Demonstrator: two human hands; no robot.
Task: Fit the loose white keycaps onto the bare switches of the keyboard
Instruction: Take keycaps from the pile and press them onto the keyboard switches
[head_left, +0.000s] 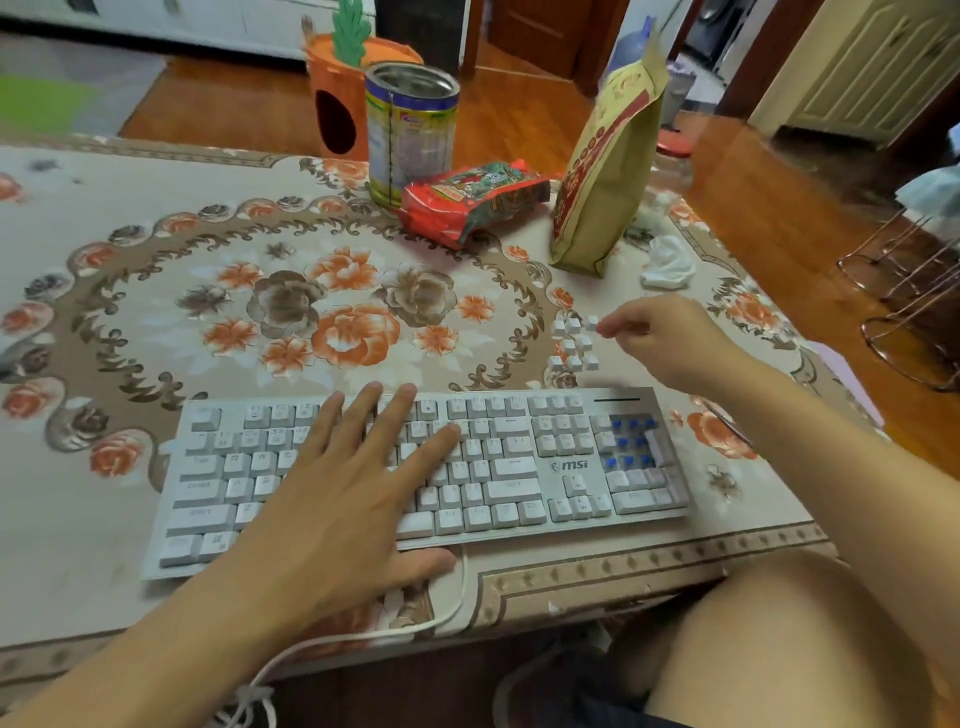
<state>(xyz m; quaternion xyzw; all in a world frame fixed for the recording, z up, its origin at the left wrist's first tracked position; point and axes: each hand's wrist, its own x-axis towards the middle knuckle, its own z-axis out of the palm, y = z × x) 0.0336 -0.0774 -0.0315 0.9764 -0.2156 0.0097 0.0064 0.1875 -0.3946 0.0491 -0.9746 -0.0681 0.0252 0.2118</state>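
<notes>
A white keyboard (519, 478) lies near the table's front edge. Several bare blue switches (631, 444) show in its number pad at the right. My left hand (353, 478) rests flat on the keys at the middle-left, fingers straight and spread. Behind the keyboard's right end lies a cluster of loose white keycaps (571, 345). My right hand (660, 338) hovers just right of the cluster and pinches one white keycap (592, 323) between thumb and fingertip.
A metal tin (410, 130), a red snack packet (472, 202), a tall tan bag (608, 171) and a crumpled white tissue (667, 262) stand at the back right of the floral tablecloth (156, 291). The keyboard's white cable (363, 631) hangs over the front edge.
</notes>
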